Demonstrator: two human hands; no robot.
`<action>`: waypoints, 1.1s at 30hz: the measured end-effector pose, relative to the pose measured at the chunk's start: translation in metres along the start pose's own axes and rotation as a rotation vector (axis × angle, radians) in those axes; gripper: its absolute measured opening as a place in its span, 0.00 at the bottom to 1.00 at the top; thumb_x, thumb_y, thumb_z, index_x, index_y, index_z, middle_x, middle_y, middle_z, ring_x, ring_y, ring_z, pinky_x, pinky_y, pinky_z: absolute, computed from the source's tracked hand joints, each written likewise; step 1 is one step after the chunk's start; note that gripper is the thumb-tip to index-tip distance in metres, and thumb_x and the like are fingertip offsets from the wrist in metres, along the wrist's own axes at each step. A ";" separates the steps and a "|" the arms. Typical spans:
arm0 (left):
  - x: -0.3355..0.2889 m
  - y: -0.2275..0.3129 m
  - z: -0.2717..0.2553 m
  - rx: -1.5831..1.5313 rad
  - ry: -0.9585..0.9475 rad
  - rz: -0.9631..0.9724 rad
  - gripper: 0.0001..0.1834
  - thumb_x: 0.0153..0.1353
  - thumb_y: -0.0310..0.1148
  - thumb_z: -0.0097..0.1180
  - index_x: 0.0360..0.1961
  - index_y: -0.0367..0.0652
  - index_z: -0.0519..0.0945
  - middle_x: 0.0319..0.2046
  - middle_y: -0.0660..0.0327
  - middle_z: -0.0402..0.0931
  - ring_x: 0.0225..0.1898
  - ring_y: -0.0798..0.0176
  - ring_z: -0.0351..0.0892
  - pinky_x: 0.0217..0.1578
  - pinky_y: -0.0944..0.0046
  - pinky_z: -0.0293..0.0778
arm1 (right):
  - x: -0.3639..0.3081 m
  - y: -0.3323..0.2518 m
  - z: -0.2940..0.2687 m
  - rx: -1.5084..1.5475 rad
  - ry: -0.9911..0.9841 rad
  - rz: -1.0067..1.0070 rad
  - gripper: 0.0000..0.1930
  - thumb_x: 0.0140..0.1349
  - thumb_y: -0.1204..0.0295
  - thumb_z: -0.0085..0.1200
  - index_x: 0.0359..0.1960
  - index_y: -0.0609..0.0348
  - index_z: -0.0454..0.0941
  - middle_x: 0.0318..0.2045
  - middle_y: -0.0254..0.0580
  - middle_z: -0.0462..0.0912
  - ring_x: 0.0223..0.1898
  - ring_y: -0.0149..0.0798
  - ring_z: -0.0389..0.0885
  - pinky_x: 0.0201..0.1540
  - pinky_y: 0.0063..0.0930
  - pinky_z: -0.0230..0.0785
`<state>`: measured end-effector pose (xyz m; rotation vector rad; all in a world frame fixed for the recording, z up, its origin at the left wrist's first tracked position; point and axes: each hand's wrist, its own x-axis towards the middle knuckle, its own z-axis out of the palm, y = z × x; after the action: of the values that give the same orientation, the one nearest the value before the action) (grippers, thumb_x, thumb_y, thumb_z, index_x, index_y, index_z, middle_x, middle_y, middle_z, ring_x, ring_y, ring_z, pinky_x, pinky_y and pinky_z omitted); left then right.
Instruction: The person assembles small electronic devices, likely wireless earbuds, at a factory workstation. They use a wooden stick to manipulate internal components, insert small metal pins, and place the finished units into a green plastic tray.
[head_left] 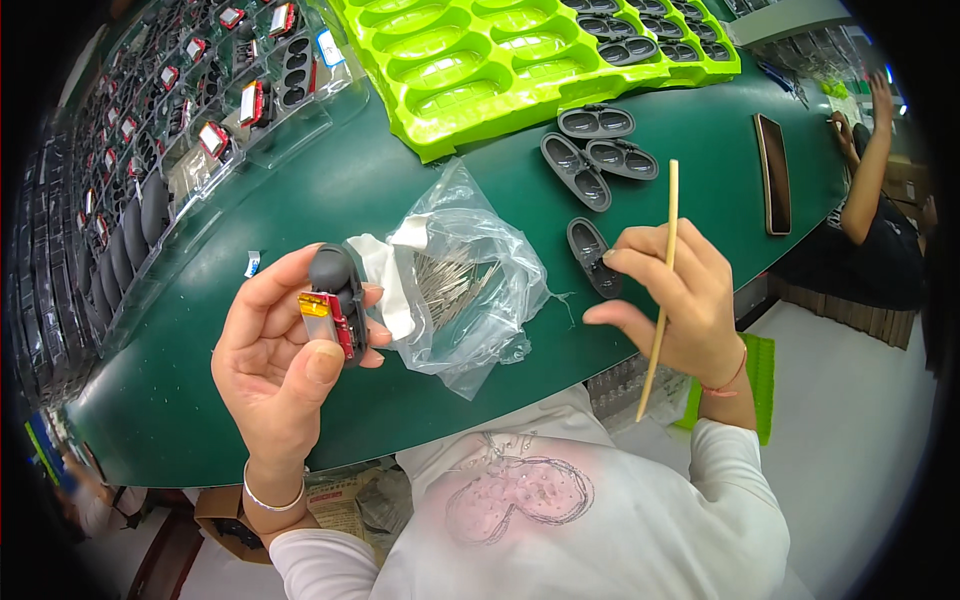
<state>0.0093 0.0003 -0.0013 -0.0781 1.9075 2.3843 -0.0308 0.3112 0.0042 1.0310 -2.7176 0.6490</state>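
Observation:
My left hand [270,365] grips a dark plastic case part [333,268] between thumb and fingers. A red circuit board [343,330] and a silver battery with yellow tape [318,312] sit against its side. A thin wooden stick [655,355] is tucked between the fingers of my right hand [692,310]. That hand's thumb and forefinger are parted beside a dark oval shell [588,245], the forefinger tip at its edge. Between my hands lies a clear plastic bag [510,270] of thin metal pins [450,285], with white material [380,275] at its left.
Several more oval shells [575,172] lie beyond my right hand. A bright green moulded tray [440,130] holds similar shells at its right. Clear trays [270,165] of assembled parts line the left. A phone [772,175] lies at the right table edge, near another person's arm [868,185].

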 end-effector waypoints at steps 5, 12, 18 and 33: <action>-0.003 0.005 0.003 -0.025 0.001 -0.016 0.29 0.59 0.30 0.59 0.57 0.25 0.64 0.44 0.40 0.76 0.38 0.54 0.83 0.36 0.62 0.83 | -0.010 -0.005 0.012 -0.070 -0.017 0.067 0.18 0.40 0.66 0.69 0.29 0.60 0.75 0.37 0.41 0.78 0.29 0.40 0.73 0.28 0.30 0.67; -0.002 0.005 0.004 -0.096 -0.055 -0.084 0.27 0.58 0.23 0.59 0.56 0.25 0.65 0.45 0.40 0.76 0.43 0.53 0.81 0.44 0.60 0.81 | 0.003 -0.004 0.021 0.161 0.166 0.035 0.14 0.42 0.76 0.68 0.29 0.62 0.76 0.37 0.44 0.81 0.30 0.41 0.77 0.30 0.30 0.72; -0.001 0.003 0.011 -0.072 -0.015 -0.023 0.31 0.54 0.36 0.67 0.53 0.29 0.68 0.43 0.45 0.79 0.44 0.59 0.81 0.46 0.63 0.78 | 0.059 -0.029 0.015 0.419 0.117 -0.180 0.15 0.40 0.77 0.69 0.31 0.62 0.78 0.37 0.46 0.81 0.32 0.42 0.79 0.33 0.28 0.73; 0.002 0.008 -0.003 -0.305 -0.125 -0.159 0.24 0.60 0.28 0.60 0.55 0.31 0.68 0.48 0.49 0.78 0.45 0.68 0.78 0.39 0.72 0.76 | 0.092 -0.038 0.066 1.500 -0.041 0.034 0.24 0.49 0.91 0.59 0.50 0.65 0.73 0.48 0.47 0.75 0.52 0.44 0.78 0.54 0.34 0.76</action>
<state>0.0063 -0.0042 0.0057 -0.0941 1.4174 2.4845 -0.0742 0.2019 -0.0147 1.0748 -1.8894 2.7883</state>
